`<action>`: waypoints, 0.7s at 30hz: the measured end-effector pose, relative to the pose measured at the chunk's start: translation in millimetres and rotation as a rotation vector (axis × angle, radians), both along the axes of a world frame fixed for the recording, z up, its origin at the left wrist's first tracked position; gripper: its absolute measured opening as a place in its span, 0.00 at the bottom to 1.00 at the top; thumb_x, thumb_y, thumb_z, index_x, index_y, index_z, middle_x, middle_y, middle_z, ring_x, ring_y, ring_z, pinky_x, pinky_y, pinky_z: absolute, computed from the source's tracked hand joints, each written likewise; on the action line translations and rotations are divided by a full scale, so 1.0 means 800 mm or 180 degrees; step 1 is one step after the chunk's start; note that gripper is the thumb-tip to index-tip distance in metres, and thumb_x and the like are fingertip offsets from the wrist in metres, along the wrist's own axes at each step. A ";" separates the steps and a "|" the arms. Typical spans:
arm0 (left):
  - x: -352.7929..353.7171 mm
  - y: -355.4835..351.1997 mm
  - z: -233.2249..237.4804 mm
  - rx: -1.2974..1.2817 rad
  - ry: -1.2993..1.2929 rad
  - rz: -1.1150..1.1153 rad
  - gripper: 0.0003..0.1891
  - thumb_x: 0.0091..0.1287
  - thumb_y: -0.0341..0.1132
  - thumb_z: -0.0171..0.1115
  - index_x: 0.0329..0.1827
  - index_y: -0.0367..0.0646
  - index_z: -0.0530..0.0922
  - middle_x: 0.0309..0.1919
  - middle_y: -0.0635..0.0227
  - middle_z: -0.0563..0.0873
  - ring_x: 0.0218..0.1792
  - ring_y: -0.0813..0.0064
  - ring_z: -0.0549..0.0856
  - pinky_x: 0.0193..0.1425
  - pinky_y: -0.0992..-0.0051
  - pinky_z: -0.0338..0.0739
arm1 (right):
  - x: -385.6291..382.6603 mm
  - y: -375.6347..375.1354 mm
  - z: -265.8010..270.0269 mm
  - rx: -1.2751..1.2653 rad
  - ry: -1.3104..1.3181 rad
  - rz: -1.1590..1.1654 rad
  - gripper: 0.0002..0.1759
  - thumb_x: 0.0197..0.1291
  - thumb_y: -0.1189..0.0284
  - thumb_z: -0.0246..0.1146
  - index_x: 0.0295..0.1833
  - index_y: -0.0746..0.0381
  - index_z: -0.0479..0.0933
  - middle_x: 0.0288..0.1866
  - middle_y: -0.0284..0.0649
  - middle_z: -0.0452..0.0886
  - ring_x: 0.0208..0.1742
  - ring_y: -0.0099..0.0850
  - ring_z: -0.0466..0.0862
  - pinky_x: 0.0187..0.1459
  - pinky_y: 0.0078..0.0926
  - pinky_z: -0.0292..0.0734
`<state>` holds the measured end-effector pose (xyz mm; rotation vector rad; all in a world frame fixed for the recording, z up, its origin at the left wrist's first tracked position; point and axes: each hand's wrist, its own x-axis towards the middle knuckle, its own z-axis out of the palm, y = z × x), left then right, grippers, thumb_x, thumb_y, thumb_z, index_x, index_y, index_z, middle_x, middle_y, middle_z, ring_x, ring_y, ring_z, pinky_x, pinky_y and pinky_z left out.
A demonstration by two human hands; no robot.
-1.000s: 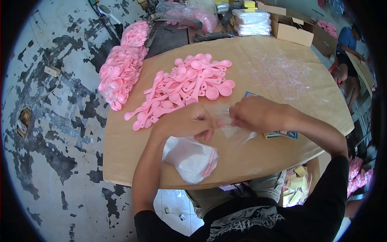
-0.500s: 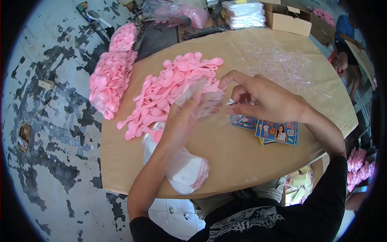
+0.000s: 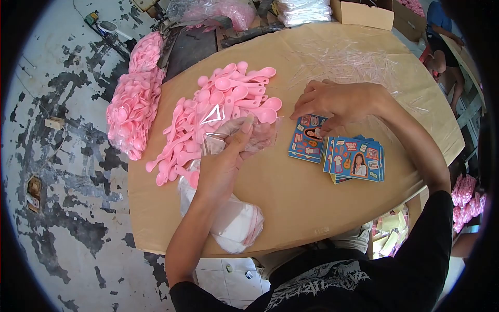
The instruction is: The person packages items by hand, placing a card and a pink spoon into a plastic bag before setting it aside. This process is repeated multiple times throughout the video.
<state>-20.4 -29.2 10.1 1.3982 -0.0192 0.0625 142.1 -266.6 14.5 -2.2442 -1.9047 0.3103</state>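
Note:
My left hand [image 3: 231, 153] is closed on a clear plastic bag [image 3: 266, 134], its thumb pressed over the film in front of the pink spoons. Transparent film also stands up by the fingers, over the heap of pink plastic spoons [image 3: 208, 106]. My right hand [image 3: 340, 101] is over the upper end of a small stack of blue printed cards [image 3: 305, 140]. Its thumb touches the top card, apart from the curled fingers; the fingertips are partly hidden. Beside it lies a second stack of cards [image 3: 358, 161], slightly fanned. Under my left forearm rests a pack of white plastic bags [image 3: 236, 226].
Clear plastic strips [image 3: 348, 70] are scattered across the far right of the brown table [image 3: 291, 208]. Bagged pink spoons [image 3: 132, 112] stand off its left edge. A cardboard box [image 3: 364, 14] and stacked clear packs [image 3: 303, 11] are at the back. Another person [image 3: 442, 41] sits at far right.
My right hand has moved away from the plastic bag and down onto the card stack. The left hand keeps the bag and has lowered slightly. The view has shifted a little.

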 end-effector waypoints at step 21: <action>0.002 0.024 0.015 -0.0293 -0.0042 0.0140 0.21 0.76 0.43 0.54 0.61 0.34 0.73 0.48 0.56 0.85 0.48 0.66 0.86 0.57 0.66 0.82 | 0.011 0.052 0.029 -0.0664 0.0729 -0.0656 0.21 0.53 0.56 0.73 0.41 0.59 0.78 0.44 0.39 0.82 0.53 0.37 0.79 0.61 0.40 0.63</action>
